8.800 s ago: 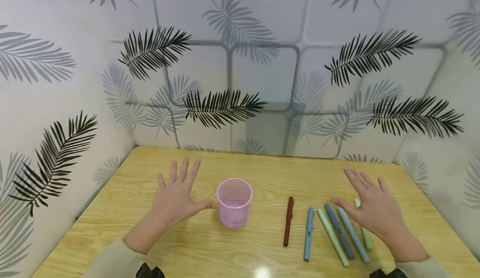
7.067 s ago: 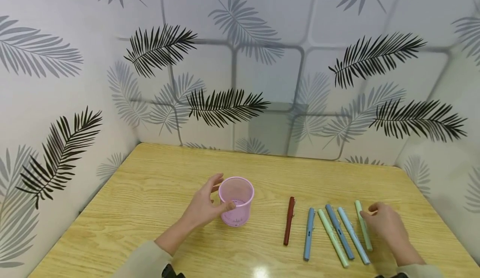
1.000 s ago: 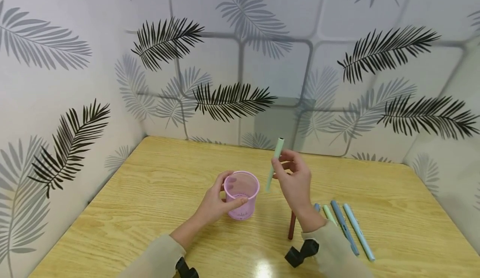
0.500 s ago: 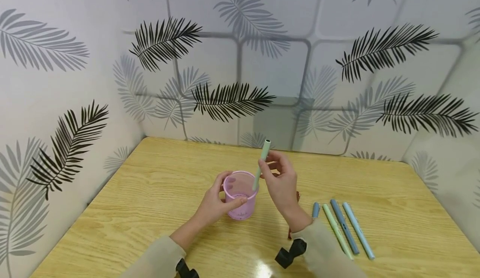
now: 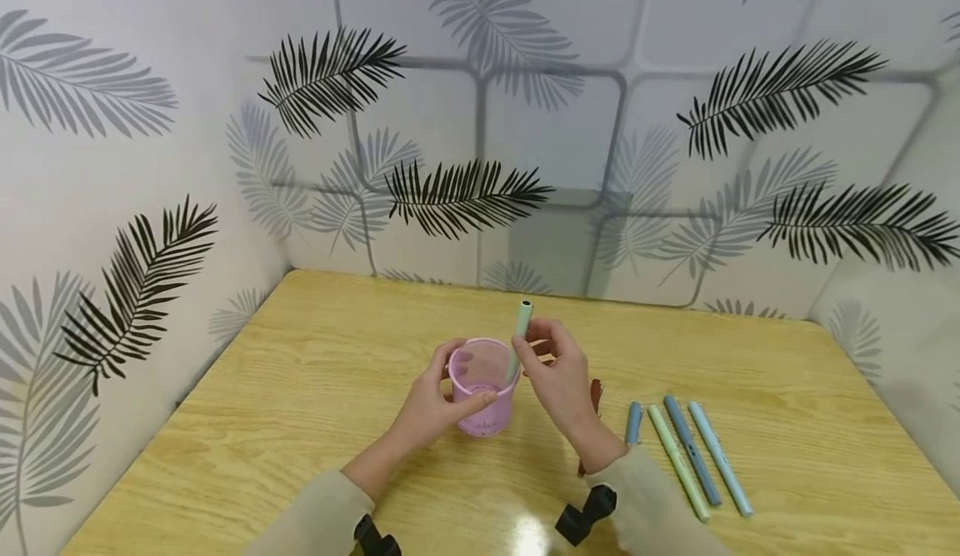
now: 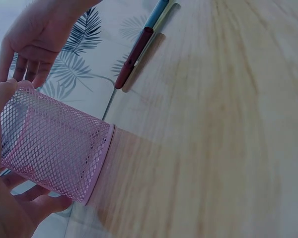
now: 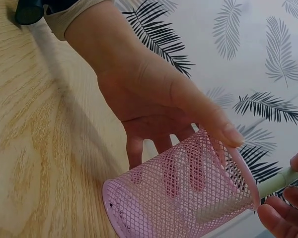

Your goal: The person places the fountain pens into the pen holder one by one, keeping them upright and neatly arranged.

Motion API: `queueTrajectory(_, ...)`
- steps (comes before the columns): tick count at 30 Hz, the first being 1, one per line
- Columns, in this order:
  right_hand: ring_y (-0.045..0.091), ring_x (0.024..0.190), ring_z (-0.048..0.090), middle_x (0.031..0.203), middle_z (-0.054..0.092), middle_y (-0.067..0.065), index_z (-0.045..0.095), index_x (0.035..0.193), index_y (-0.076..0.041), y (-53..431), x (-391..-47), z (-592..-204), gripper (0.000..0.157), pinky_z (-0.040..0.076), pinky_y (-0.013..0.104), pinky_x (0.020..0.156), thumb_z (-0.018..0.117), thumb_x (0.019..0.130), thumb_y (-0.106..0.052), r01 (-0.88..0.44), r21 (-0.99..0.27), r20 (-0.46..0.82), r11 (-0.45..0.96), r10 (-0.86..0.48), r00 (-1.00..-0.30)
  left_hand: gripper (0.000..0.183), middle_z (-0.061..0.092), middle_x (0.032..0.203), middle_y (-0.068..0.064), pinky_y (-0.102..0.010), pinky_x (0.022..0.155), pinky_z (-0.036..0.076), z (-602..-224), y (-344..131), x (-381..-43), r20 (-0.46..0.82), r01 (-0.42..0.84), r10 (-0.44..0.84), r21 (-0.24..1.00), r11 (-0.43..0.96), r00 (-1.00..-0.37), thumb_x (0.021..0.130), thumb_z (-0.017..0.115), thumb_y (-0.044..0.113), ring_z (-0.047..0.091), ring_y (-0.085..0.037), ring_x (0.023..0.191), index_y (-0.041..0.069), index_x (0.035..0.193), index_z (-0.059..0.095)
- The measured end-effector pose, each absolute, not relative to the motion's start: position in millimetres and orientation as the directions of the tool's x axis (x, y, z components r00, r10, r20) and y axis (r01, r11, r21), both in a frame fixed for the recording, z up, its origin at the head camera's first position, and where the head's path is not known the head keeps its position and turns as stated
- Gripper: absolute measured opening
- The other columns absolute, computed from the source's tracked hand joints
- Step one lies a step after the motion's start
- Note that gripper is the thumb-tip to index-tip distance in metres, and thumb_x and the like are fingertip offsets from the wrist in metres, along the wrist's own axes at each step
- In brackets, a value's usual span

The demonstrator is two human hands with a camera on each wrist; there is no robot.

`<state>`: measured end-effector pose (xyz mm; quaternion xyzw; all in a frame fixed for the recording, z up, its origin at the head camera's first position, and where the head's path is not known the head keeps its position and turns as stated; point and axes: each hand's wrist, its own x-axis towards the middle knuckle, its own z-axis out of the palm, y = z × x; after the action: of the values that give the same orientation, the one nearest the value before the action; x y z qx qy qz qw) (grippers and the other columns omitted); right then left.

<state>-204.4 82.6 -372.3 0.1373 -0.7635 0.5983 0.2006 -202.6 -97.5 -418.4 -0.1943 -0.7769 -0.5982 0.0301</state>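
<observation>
My left grip (image 5: 429, 406) is wrapped around the pink round mesh cup (image 5: 495, 414), inside the left and far edges of the bench (image 5: 360, 331). My right grip (image 5: 561, 377) pinches the pale green cylindrical plastic-looking pen (image 5: 523, 319), tilted, lower end inside the cup. Pen judged light, rigid, slippery: hold mid-barrel. Cup judged light, stiff: hold below rim.

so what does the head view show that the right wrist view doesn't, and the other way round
Only the head view: the red pen and four other loose pens lying on the table.
Only the right wrist view: the palm side of the left hand.
Both: the pink cup held in that hand, the right hand pinching a green pen whose lower part is inside the cup, the table and the leaf-patterned backdrop.
</observation>
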Motion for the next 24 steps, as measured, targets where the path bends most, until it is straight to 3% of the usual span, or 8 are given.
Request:
queueTrajectory(6,0.029,0.077,0.057,0.092,0.059,0.014,0.059,0.1,0.003,84.1,-201.6,-373.1,0.016,0.049,0.021,0.055,0.063,0.088,-0.006,-0.403,-0.869,0.428,0.286,0.025,-0.904,0.075,0.046,0.129,-0.02,-0.052,0.082,0.048,-416.8,-97.5,-203.2,0.264,0.321,0.268,0.926,0.199,-0.926,0.08,0.074,0.017,0.047,-0.042,0.114,0.003,0.14,0.031)
queueTrajectory(24,0.027,0.075,0.057,0.094,0.06,0.014,0.06,0.1,0.005,91.5,-198.6,-379.4,0.016,0.05,0.022,0.056,0.061,0.09,-0.006,-0.372,-0.869,0.396,0.325,0.007,-0.918,0.075,0.046,0.13,-0.022,-0.047,0.081,0.049,-416.9,-97.5,-202.0,0.272,0.335,0.28,0.918,0.211,-0.921,0.081,0.074,0.016,0.048,-0.041,0.113,0.001,0.14,0.031)
